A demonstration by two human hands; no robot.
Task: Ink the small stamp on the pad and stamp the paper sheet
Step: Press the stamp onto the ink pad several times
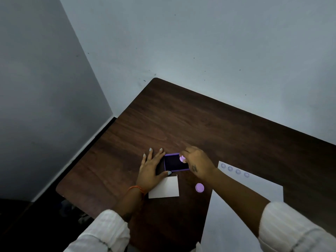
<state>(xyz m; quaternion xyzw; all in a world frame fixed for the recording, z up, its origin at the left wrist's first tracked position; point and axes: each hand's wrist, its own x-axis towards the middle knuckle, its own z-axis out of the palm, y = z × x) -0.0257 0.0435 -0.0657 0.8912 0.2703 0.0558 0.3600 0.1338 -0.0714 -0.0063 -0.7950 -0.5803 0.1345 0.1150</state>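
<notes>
A purple-rimmed ink pad (175,163) with a dark inked face lies open on the brown table (200,124). My right hand (197,163) pinches the small pink stamp (182,158) and holds it down at the pad's right far corner. My left hand (151,169) lies flat beside the pad's left edge, fingers spread, thumb along its near side. The white paper sheet (236,206) lies to the right under my right forearm, with several round blue prints (234,170) in a row along its far edge.
A round pink cap (199,187) rests on the table between pad and sheet. A white rectangular lid or card (164,188) lies just in front of the pad. The table stands against a pale wall, with its left edge dropping off to a dark floor.
</notes>
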